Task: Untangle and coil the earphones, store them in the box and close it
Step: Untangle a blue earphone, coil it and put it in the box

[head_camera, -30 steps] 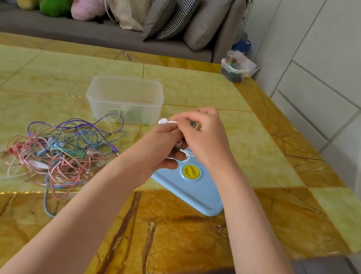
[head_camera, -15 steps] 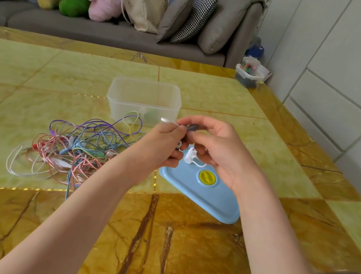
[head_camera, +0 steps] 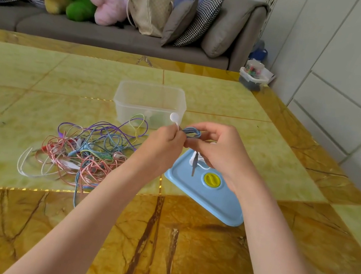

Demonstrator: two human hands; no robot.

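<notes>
Yellow-green marble worktop (head_camera: 42, 70), brown veined border at your near edge. Left of centre sits the tangled pile of earphones (head_camera: 84, 151): pink, blue, purple, yellow-green and white cables knotted together, one white loop sticking out at the far left, a purple loop reaching up toward the box. Clear plastic box (head_camera: 149, 104) stands open behind the pile, mid-worktop; something small lies inside it, too faint to identify. Your left hand (head_camera: 161, 148) is raised in front of the box, grip pinching a white cable just below a white earbud (head_camera: 174, 117) that pokes up above your fingers. Directly beside it, your right hand (head_camera: 219, 153) has its grip curled around a small coil of blue cable (head_camera: 191, 132), thumb and forefinger closed on it; a white plug (head_camera: 194, 163) with a dark tip dangles under that hand. Both hands nearly touch, held above the worktop. Below your right hand, the light blue lid (head_camera: 212, 199) with a yellow round knob lies flat on the worktop, apart from the box. Beyond the far edge: grey sofa (head_camera: 119, 38) with plush toys, a bag and cushions.
</notes>
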